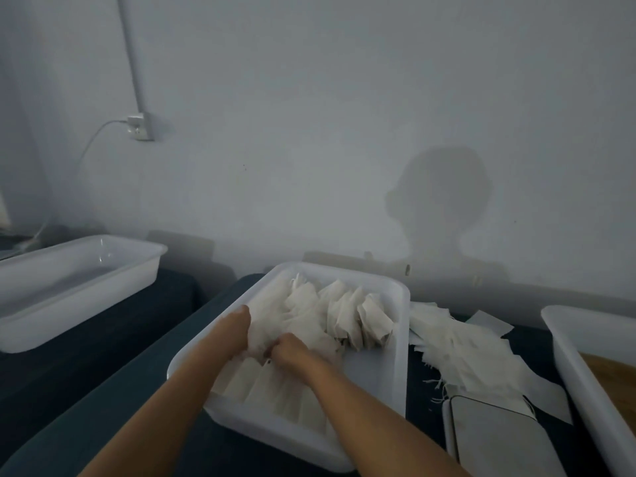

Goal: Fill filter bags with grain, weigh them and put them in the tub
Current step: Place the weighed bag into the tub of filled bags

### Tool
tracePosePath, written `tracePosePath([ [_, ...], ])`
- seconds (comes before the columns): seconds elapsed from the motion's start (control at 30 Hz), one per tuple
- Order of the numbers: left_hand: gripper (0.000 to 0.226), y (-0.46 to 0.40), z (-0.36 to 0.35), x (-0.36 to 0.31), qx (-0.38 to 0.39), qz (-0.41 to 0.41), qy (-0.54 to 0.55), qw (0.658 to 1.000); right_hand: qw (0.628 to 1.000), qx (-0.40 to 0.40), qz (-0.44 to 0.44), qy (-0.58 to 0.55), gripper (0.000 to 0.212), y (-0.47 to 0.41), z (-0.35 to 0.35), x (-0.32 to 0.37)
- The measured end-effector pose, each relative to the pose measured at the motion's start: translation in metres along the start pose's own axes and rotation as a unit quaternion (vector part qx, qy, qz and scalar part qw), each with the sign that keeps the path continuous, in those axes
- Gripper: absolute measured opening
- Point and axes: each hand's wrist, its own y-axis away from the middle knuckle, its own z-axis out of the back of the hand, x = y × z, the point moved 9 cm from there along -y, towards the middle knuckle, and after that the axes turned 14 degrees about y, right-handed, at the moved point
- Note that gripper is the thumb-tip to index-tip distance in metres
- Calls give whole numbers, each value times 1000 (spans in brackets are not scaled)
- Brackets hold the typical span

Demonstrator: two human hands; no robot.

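A white tub [395,356] in front of me holds several filled filter bags [347,315] standing in rows. Both my hands are inside it. My left hand [237,325] lies against the left side of the bag pile, fingers pressed into the bags. My right hand [290,347] is curled and grips bags in the middle of the tub. More filled bags [275,394] lie flat under my forearms. A heap of empty filter bags [461,349] lies on the dark table to the right of the tub. The scale [495,438] sits at the lower right.
An empty white tub [79,284] stands at the left on a dark surface. Another white tub [571,366] at the right edge holds brown grain [616,380]. A wall socket with a cable [139,127] is on the wall behind.
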Motion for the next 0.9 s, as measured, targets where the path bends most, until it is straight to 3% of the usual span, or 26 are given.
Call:
tracePosePath([
  [0.1,38,-3,1,-7,-34,-37,-77,996,999,38,36,-10,26,4,-11,7],
  [0.23,45,-4,3,-15,-67,-46,-165,983,993,84,61,59,44,7,-26,10],
  [0.4,57,0,12,-18,-129,-23,-189,973,984,104,86,113,46,14,-33,13],
  [0.53,49,11,30,-26,-204,-43,-217,954,993,77,84,17,41,21,-14,18],
  [0.73,41,23,44,-39,-236,-61,-105,964,987,-55,143,-47,29,57,82,-7],
  [0.9,13,28,47,-91,-215,-122,109,963,976,-177,71,-100,22,98,165,-90],
])
